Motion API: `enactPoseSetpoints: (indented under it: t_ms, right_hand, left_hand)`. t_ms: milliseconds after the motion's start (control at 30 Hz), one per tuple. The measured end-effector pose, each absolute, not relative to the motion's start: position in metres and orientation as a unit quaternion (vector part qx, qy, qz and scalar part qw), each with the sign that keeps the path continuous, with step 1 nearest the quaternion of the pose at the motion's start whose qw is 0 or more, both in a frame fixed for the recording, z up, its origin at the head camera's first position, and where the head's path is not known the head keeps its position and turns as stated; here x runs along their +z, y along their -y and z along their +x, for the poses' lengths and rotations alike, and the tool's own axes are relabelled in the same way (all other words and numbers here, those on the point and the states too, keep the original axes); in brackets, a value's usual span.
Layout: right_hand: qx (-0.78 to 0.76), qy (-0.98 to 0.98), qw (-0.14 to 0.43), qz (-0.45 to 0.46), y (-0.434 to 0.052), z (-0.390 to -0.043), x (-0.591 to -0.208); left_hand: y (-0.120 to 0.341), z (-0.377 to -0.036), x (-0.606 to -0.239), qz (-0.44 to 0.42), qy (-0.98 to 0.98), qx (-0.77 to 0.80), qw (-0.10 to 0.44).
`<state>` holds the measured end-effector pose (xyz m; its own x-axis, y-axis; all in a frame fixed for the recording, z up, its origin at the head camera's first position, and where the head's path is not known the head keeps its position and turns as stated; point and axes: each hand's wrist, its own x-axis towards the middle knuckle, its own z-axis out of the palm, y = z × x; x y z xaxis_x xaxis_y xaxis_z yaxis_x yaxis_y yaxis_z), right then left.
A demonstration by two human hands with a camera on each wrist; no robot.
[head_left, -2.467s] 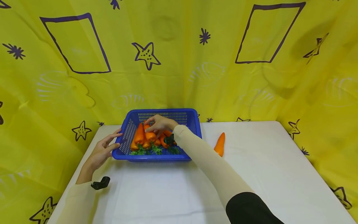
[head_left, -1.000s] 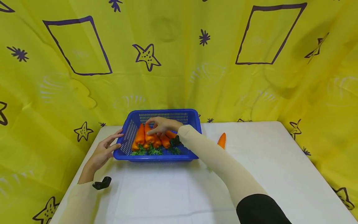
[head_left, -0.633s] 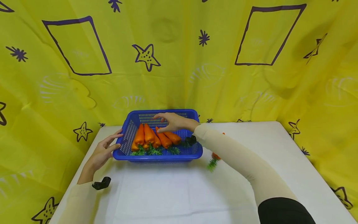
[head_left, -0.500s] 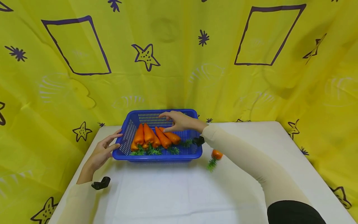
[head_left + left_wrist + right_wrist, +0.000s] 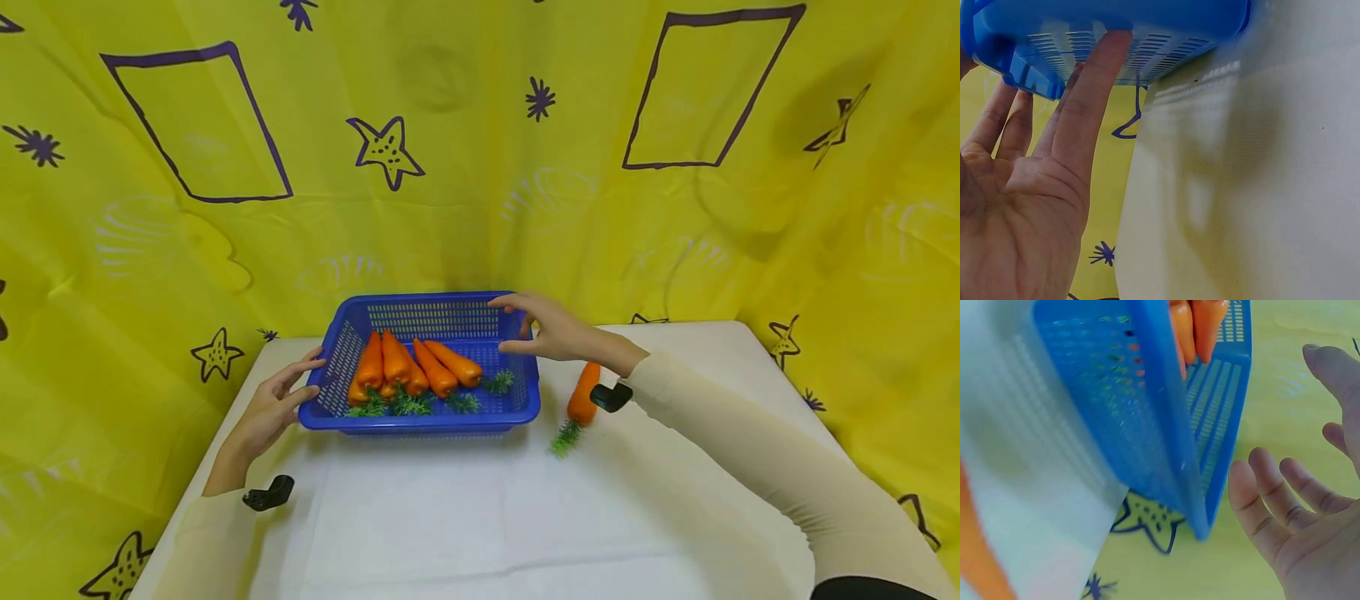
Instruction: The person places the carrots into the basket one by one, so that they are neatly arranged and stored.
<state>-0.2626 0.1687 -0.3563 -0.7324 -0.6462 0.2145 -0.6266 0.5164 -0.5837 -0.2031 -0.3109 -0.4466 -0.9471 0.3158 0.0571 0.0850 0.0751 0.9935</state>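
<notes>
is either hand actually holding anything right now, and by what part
Nothing is gripped. The left hand rests straight fingers against the left wall of the blue basket. The right hand is open and empty above the basket's right rim.

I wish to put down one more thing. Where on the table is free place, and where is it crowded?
The table is bare in front of the blue basket, and at the right past the loose carrot. Inside the basket, the right end is free; the carrots crowd its left. The left hand touches the basket's left wall; the right hand hovers at its right rim.
</notes>
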Motion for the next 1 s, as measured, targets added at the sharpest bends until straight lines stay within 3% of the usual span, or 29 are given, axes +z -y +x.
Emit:
enactPoseSetpoints:
  t_ms: [500,1000]
  right_hand:
    - [-0.357,-0.887,-0.021,-0.292,-0.251,-0.218,-0.368]
    - [-0.39,-0.884,-0.029,-0.256,-0.275,-0.204,-0.394]
  left_hand:
    - [0.312,-0.204,-0.45,0.144,-0.721,0.673,0.084]
    - [0.312,-0.204,-0.449,0.151,-0.723,0.669,0.08]
